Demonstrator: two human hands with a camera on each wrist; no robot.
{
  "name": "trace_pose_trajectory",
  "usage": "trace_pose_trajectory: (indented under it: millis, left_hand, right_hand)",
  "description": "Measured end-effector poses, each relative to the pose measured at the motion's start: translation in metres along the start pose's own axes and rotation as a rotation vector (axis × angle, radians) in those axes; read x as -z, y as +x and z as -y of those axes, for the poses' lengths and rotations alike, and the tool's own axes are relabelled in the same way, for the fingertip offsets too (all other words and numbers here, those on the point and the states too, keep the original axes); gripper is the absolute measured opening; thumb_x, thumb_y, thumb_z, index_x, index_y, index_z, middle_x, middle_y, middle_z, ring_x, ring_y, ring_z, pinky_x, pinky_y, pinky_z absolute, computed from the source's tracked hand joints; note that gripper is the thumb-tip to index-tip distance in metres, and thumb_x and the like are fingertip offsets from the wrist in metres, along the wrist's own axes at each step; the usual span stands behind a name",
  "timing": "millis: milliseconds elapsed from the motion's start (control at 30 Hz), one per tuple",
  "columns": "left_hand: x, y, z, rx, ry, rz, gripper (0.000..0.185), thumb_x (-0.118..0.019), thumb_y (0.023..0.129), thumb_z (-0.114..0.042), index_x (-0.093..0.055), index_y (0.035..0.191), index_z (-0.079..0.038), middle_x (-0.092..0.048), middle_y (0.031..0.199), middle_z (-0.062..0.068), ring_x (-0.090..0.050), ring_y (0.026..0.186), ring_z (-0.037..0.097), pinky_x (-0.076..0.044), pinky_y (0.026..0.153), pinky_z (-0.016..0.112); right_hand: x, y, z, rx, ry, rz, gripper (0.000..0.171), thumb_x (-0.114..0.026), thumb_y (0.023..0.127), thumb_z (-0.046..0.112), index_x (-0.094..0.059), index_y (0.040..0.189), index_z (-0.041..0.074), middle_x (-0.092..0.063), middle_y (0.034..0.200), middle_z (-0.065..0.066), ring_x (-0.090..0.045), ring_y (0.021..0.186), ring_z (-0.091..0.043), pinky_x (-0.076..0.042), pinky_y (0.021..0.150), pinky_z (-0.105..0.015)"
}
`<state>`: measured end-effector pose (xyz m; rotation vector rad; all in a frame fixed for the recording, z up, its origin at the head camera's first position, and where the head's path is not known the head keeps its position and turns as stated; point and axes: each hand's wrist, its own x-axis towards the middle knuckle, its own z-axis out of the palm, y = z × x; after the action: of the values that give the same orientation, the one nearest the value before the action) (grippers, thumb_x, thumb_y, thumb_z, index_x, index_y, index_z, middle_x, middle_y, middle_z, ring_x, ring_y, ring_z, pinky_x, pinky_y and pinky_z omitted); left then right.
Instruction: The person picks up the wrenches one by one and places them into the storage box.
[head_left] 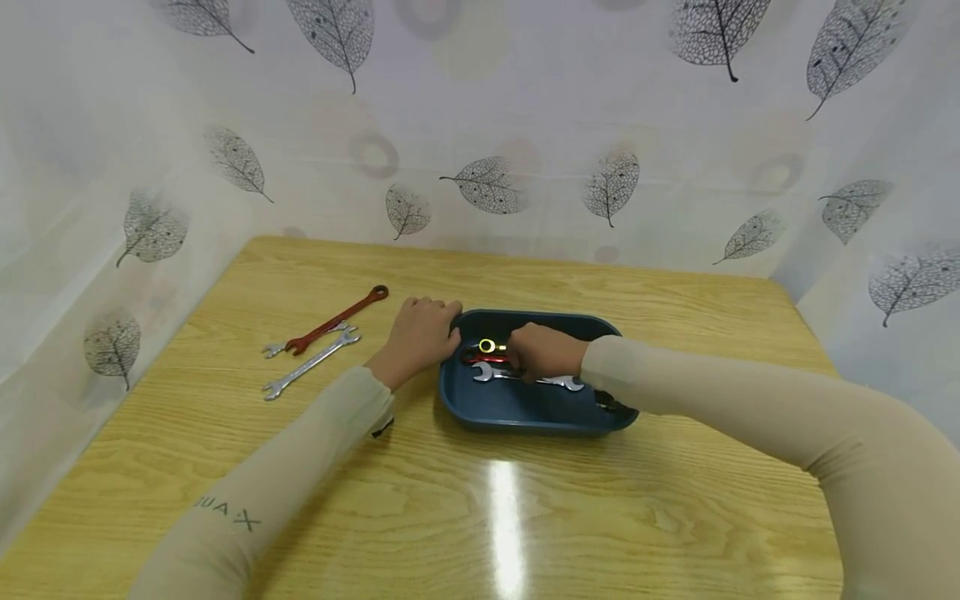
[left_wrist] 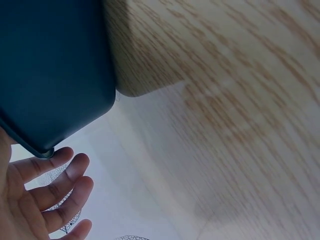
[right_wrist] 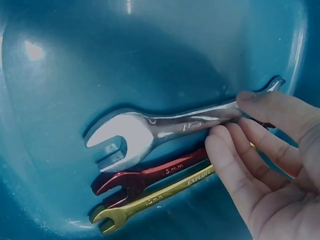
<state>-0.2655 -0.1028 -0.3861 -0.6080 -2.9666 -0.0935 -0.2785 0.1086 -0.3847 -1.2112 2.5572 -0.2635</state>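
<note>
My right hand (head_left: 542, 350) reaches into a dark blue tray (head_left: 525, 427) and pinches a silver open-end wrench (right_wrist: 131, 140) between thumb and fingertips, about mid-shank. One end of that wrench lies close over the tray floor in the right wrist view. Beside it are a red wrench (right_wrist: 150, 177) and a yellow wrench (right_wrist: 150, 202), both partly hidden behind the fingers. At the tray's far left corner, my left hand (head_left: 422, 333) holds the rim, thumb on the inner side and fingers outside. In the left wrist view the left fingers (left_wrist: 62, 187) are spread below the tray's corner.
Left of the tray, a red combination wrench (head_left: 337, 319) lies across a smaller silver wrench (head_left: 273, 350) on the wooden table (head_left: 360, 517). A second silver wrench (head_left: 311, 364) lies just in front. A leaf-patterned white curtain (head_left: 525, 108) hangs behind the table.
</note>
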Motion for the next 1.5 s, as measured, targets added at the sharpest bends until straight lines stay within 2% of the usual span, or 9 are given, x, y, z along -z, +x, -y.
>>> trace_pose_trajectory:
  millis: [133, 300, 600, 800, 900, 1067, 1300, 1500]
  left_hand:
    - [0.001, 0.001, -0.001, 0.004, 0.004, 0.009, 0.031, -0.054, 0.09, -0.026, -0.06, 0.115, -0.01, -0.069, 0.1, 0.011, -0.063, 0.092, 0.029, -0.046, 0.09, 0.047]
    - [0.001, 0.001, -0.001, 0.004, 0.004, 0.012, 0.031, -0.054, 0.09, -0.026, -0.06, 0.116, -0.009, -0.069, 0.1, 0.011, -0.063, 0.092, 0.029, -0.046, 0.089, 0.047]
    - [-0.003, 0.001, -0.002, 0.001, 0.006, 0.015, 0.033, -0.055, 0.089, -0.026, -0.06, 0.117, -0.01, -0.069, 0.1, 0.011, -0.063, 0.091, 0.029, -0.046, 0.089, 0.046]
    - [-0.005, 0.001, -0.002, 0.011, -0.002, 0.012, 0.033, -0.056, 0.089, -0.026, -0.06, 0.117, -0.01, -0.069, 0.101, 0.011, -0.063, 0.092, 0.029, -0.046, 0.09, 0.047]
    - [-0.005, 0.0, -0.003, 0.016, 0.005, 0.008, 0.034, -0.056, 0.089, -0.027, -0.06, 0.119, -0.01, -0.069, 0.102, 0.011, -0.062, 0.093, 0.029, -0.045, 0.091, 0.047]
    - [-0.005, -0.001, -0.004, 0.018, 0.051, -0.004, 0.036, -0.055, 0.089, -0.03, -0.06, 0.12, -0.012, -0.068, 0.107, 0.011, -0.061, 0.099, 0.029, -0.042, 0.095, 0.048]
    - [-0.006, -0.004, -0.003, -0.01, 0.102, -0.078, 0.032, -0.055, 0.089, -0.029, -0.062, 0.116, -0.013, -0.064, 0.103, 0.011, -0.059, 0.098, 0.03, -0.042, 0.095, 0.048]
    - [-0.005, -0.004, 0.0, -0.016, 0.103, -0.097, 0.031, -0.055, 0.089, -0.028, -0.061, 0.115, -0.013, -0.06, 0.104, 0.012, -0.057, 0.099, 0.03, -0.043, 0.094, 0.047]
  right_hand:
    - [0.003, -0.001, -0.001, 0.011, 0.031, 0.005, 0.012, -0.076, 0.069, 0.001, -0.067, 0.077, 0.004, -0.065, 0.071, -0.002, -0.056, 0.061, -0.008, -0.048, 0.056, -0.022]
    - [0.012, -0.003, 0.004, -0.025, 0.076, 0.026, 0.014, -0.076, 0.071, 0.004, -0.068, 0.082, 0.003, -0.066, 0.074, -0.004, -0.057, 0.064, -0.009, -0.049, 0.059, -0.023]
    - [0.027, -0.011, 0.014, -0.029, 0.048, 0.04, 0.013, -0.076, 0.074, 0.011, -0.065, 0.079, 0.007, -0.061, 0.074, 0.0, -0.051, 0.063, -0.01, -0.045, 0.06, -0.025]
    - [0.04, -0.021, 0.021, 0.004, 0.024, -0.018, 0.013, -0.074, 0.076, 0.012, -0.066, 0.083, 0.005, -0.061, 0.074, -0.002, -0.048, 0.063, -0.01, -0.042, 0.061, -0.026]
    - [0.046, -0.027, 0.024, -0.007, 0.016, -0.04, 0.016, -0.074, 0.077, 0.014, -0.067, 0.088, 0.004, -0.065, 0.08, -0.005, -0.052, 0.067, -0.012, -0.045, 0.064, -0.028]
    - [0.057, -0.038, 0.027, -0.058, 0.009, -0.08, 0.029, -0.074, 0.077, 0.016, -0.067, 0.102, 0.003, -0.068, 0.097, -0.009, -0.062, 0.083, -0.019, -0.051, 0.076, -0.034]
    - [0.069, -0.058, 0.026, -0.116, -0.007, -0.189, 0.032, -0.073, 0.08, 0.017, -0.065, 0.109, 0.005, -0.067, 0.1, -0.008, -0.064, 0.086, -0.019, -0.052, 0.077, -0.035]
    - [0.075, -0.073, 0.018, -0.168, -0.056, -0.255, 0.031, -0.068, 0.085, 0.02, -0.064, 0.112, 0.005, -0.067, 0.106, -0.011, -0.064, 0.091, -0.024, -0.052, 0.078, -0.039]
